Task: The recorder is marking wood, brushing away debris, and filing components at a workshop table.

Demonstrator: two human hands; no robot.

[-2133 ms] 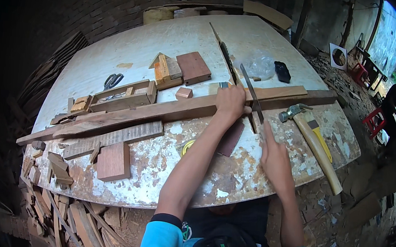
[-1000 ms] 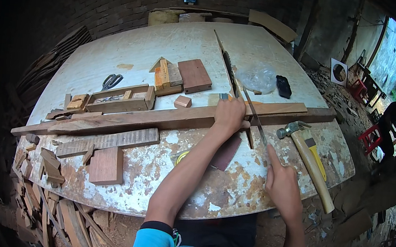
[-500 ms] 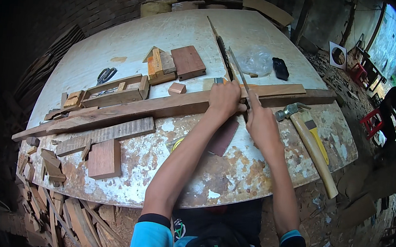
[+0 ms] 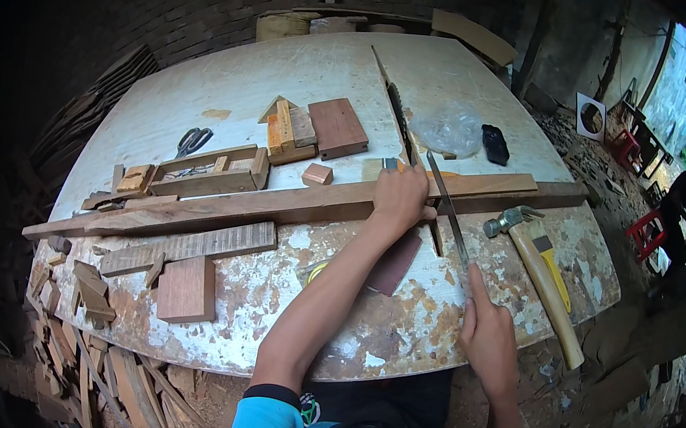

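Desk (image 4: 295, 349): broad, rounded-edged, pale at the far side, its near part blotched brown and white with worn paint; a slot with a dark toothed blade (image 4: 397, 107) runs away from the worker. Room: dim, with a brick wall (image 4: 186, 35) behind, wood scraps (image 4: 136, 389) heaped on the floor at lower left, and, at right, a bent person (image 4: 684, 215) beside a red stool (image 4: 647, 235) near a bright opening. On the far part: scissors (image 4: 193, 141), a clear plastic bag (image 4: 452, 129), a reddish-brown block (image 4: 337, 127). Near right: a claw hammer (image 4: 546, 292), pale wooden handle. Principal item: one long wooden beam (image 4: 277, 205), brown, straight-sided, narrowing at its left end, lying across the desk; a lighter strip (image 4: 492, 183) lies along its right portion. Left hand (image 4: 400, 193): fingers curled down over the beam, gripping it. Right hand (image 4: 491, 336): wrapped around the near end of a long, narrow metal tool (image 4: 449, 207), grey, slanting across the beam just right of the left hand; contact cannot be told.
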